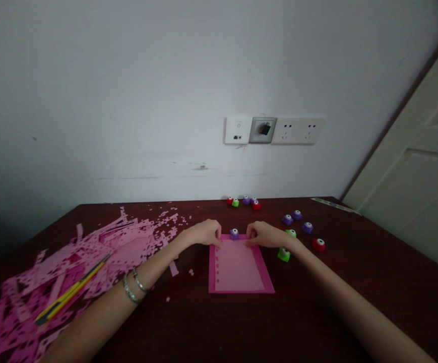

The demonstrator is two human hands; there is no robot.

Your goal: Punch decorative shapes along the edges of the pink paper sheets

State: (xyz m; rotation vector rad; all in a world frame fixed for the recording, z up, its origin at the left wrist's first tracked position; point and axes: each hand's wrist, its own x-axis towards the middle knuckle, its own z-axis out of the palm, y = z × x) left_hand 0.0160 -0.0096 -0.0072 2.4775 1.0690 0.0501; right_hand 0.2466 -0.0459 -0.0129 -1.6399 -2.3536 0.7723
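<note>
A light pink sheet of paper (239, 267) lies on a larger, darker pink sheet (267, 282) in front of me. Small punched shapes run down the light sheet's left side. At the top left corner my left hand (205, 233) pinches the paper's edge. My right hand (261, 235) pinches it at the top right corner. Between the hands, a purple craft punch (234, 234) sits at the middle of the top edge. Whether the fingers grip one sheet or both, I cannot tell.
Pink paper scraps (101, 252) heap at the left, with a yellow utility knife (73, 290) on top. Red, green and purple punches stand at the right, including a red punch (318, 245), and by the wall. A ruler-like strip (335, 204) lies at the back right.
</note>
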